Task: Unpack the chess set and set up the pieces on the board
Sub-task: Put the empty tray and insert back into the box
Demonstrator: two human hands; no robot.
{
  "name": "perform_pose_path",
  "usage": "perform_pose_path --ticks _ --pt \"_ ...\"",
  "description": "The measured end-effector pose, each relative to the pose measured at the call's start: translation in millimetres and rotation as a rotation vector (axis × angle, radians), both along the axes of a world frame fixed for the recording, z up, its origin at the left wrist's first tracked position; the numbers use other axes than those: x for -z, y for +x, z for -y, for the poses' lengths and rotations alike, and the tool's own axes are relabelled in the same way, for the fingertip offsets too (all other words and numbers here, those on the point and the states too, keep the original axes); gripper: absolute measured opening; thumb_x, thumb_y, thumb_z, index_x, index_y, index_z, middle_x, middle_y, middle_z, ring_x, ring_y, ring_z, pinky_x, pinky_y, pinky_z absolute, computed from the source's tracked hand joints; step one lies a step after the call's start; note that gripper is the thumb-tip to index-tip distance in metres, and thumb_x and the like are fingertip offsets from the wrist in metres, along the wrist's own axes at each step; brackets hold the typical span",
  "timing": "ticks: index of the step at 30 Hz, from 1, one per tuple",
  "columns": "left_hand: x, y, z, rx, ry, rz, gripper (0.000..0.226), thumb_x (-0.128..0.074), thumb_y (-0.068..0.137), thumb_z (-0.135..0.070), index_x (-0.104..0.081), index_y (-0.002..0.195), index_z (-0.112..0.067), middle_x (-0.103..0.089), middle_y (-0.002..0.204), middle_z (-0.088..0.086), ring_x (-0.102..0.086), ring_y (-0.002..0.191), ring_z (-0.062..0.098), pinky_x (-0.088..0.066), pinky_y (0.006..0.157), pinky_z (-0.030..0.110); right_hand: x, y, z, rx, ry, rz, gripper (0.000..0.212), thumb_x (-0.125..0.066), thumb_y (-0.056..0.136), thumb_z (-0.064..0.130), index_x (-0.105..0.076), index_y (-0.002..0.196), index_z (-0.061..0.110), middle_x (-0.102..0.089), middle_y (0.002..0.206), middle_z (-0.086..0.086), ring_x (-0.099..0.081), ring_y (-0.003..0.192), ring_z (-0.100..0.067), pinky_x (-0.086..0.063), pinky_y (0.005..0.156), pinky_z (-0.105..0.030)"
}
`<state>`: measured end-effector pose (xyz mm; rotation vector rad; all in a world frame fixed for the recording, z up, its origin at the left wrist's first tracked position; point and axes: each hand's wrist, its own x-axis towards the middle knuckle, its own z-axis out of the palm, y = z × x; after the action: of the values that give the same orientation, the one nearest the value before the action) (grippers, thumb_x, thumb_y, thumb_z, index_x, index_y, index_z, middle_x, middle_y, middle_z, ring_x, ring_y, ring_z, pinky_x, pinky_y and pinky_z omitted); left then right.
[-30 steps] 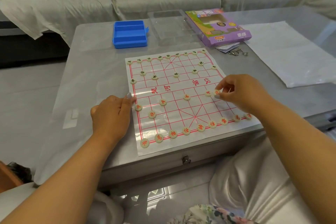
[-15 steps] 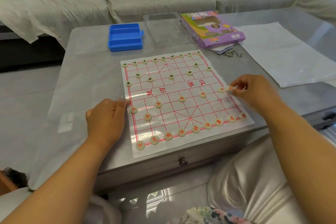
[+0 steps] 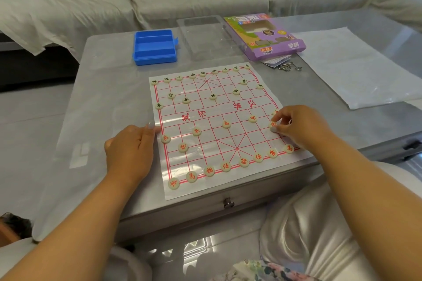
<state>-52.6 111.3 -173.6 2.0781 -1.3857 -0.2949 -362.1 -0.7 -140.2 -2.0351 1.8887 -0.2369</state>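
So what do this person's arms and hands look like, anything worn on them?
Both forearms are bare as far as the view shows: no sleeves, watch or bracelets in sight. No rings can be made out on the left hand or the right hand. The left hand has a long, pale, glossy fingernail. Light, silky clothing covers the lap.

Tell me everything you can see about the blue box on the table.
The blue box looks like moulded plastic, rectangular with rounded corners. It lies open side up, and a ridge splits it into two shallow compartments, both apparently empty. A small tab sticks out on its right side. It rests flat on the grey table, beyond the board's far-left corner, left of a clear plastic tray.
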Motion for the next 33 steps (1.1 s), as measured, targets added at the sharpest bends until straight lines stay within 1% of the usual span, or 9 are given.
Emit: perform_pose_path --ticks 4,6,9,15,20,24,28,31,33 --pt "0.3 1.1 -0.2 0.004 -0.004 -0.003 0.071 -0.01 0.085 -0.059 -0.07 0.105 -0.026 -0.06 0.087 -0.007 -0.05 0.08 0.012 -0.028 0.094 0.037 1.1 -0.1 0.6 0.01 0.002 0.008 0.026 -0.067 0.084 0.033 -0.066 0.109 0.024 -0.061 0.089 0.005 -0.055 0.072 -0.013 -0.04 0.059 -0.018" --pt "-0.3 0.8 -0.7 0.007 -0.011 -0.007 0.072 -0.01 0.084 -0.059 -0.07 0.104 -0.026 -0.06 0.086 -0.008 -0.051 0.08 0.011 -0.029 0.094 0.037 1.3 -0.6 1.0 0.017 0.005 0.009 0.026 -0.067 0.084 0.032 -0.066 0.108 0.024 -0.06 0.088 0.005 -0.054 0.071 -0.012 -0.039 0.058 -0.017" --pt "-0.5 0.3 -0.4 -0.001 -0.008 -0.011 0.072 -0.01 0.084 -0.059 -0.071 0.102 -0.024 -0.058 0.085 -0.011 -0.05 0.078 0.011 -0.031 0.095 0.038 1.1 -0.2 1.1 0.02 0.005 -0.003 0.026 -0.067 0.085 0.032 -0.065 0.109 0.023 -0.06 0.089 0.005 -0.054 0.071 -0.013 -0.04 0.059 -0.017" --pt "0.9 0.5 0.2 -0.001 -0.002 -0.002 0.071 -0.01 0.085 -0.058 -0.07 0.104 -0.026 -0.058 0.087 -0.01 -0.049 0.08 0.01 -0.029 0.094 0.038 0.6 0.1 0.0 0.013 0.005 -0.006 0.028 -0.067 0.085 0.031 -0.065 0.111 0.023 -0.06 0.09 0.004 -0.056 0.077 -0.014 -0.041 0.064 -0.019" --pt "-0.2 -0.6 -0.4 -0.002 -0.006 -0.019 0.072 -0.011 0.083 -0.06 -0.07 0.101 -0.023 -0.057 0.083 -0.01 -0.051 0.076 0.012 -0.031 0.094 0.038 -0.7 1.0 -0.7 0.011 0.002 -0.011 0.028 -0.067 0.085 0.032 -0.064 0.111 0.023 -0.06 0.09 0.004 -0.056 0.078 -0.014 -0.04 0.063 -0.019" --pt "0.1 -0.3 0.0 -0.016 -0.005 -0.025 0.07 -0.012 0.084 -0.06 -0.07 0.1 -0.024 -0.056 0.081 -0.011 -0.05 0.076 0.012 -0.03 0.094 0.038 -0.4 1.6 -1.5 0.012 -0.007 -0.008 0.029 -0.067 0.084 0.033 -0.064 0.112 0.023 -0.06 0.089 0.005 -0.056 0.077 -0.013 -0.04 0.065 -0.019" --pt "-0.6 -1.2 0.0 -0.014 0.0 -0.026 0.068 -0.014 0.085 -0.059 -0.07 0.101 -0.025 -0.057 0.085 -0.011 -0.05 0.078 0.011 -0.033 0.096 0.04 -1.0 2.6 -1.5 0.02 -0.011 -0.016 0.031 -0.067 0.084 0.036 -0.064 0.112 0.023 -0.06 0.089 0.005 -0.055 0.078 -0.013 -0.042 0.069 -0.022" --pt "-1.9 -1.4 -0.8 -0.008 0.007 -0.02 0.068 -0.013 0.085 -0.059 -0.07 0.102 -0.025 -0.06 0.088 -0.008 -0.05 0.079 0.011 -0.033 0.096 0.04 -0.9 2.0 -1.2 0.029 -0.03 -0.005 0.032 -0.066 0.084 0.039 -0.064 0.111 0.023 -0.06 0.087 0.005 -0.055 0.075 -0.012 -0.042 0.07 -0.023" --pt "-4.4 -2.1 -1.3 -0.006 0.013 -0.025 0.071 -0.012 0.083 -0.059 -0.07 0.101 -0.023 -0.058 0.087 -0.008 -0.05 0.08 0.012 -0.032 0.096 0.039 -2.1 2.0 -0.9 0.035 -0.044 0.001 0.032 -0.065 0.084 0.042 -0.064 0.11 0.024 -0.06 0.086 0.006 -0.054 0.074 -0.012 -0.043 0.069 -0.024"
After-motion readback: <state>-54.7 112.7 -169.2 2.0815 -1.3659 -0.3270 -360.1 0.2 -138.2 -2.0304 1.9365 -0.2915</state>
